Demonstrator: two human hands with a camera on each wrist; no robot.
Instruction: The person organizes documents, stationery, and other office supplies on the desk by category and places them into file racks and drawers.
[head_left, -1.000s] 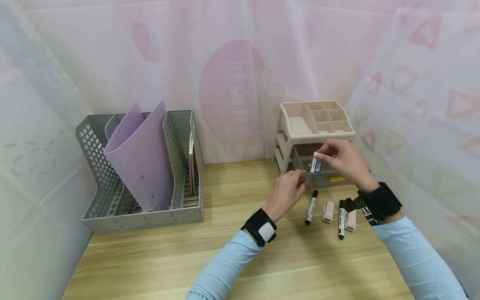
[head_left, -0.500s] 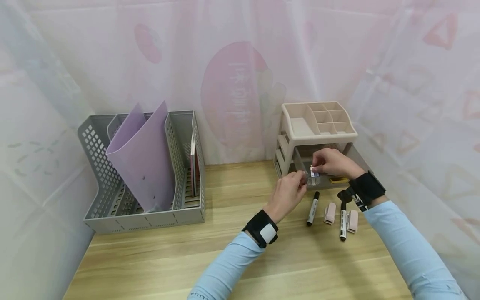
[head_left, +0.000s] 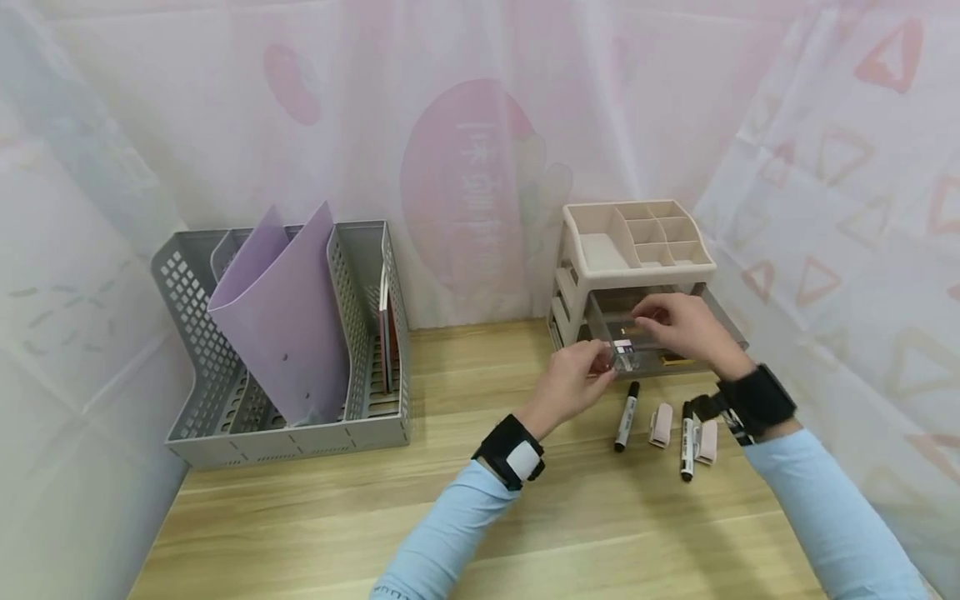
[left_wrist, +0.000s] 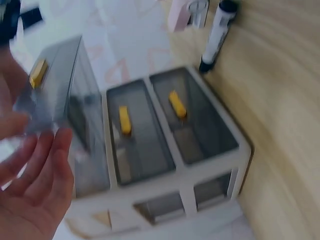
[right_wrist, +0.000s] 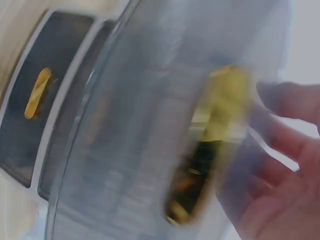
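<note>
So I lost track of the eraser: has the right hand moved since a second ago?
Yes. The right hand dropped from level with the organizer's top tray down over the open clear drawer.

Light blue long sleeves, black wrist straps, white patch on left strap

A curtained-off office desk: wooden table (head_left: 315,517), grey file rack (head_left: 225,392) with folders, drawer organiser (head_left: 600,250), markers (head_left: 625,416) lying about.

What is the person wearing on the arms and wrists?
Both arms are in long light blue sleeves. The left wrist band is black with a white rectangular patch. The right wrist band is black too, with a small black device attached at its side.
</note>
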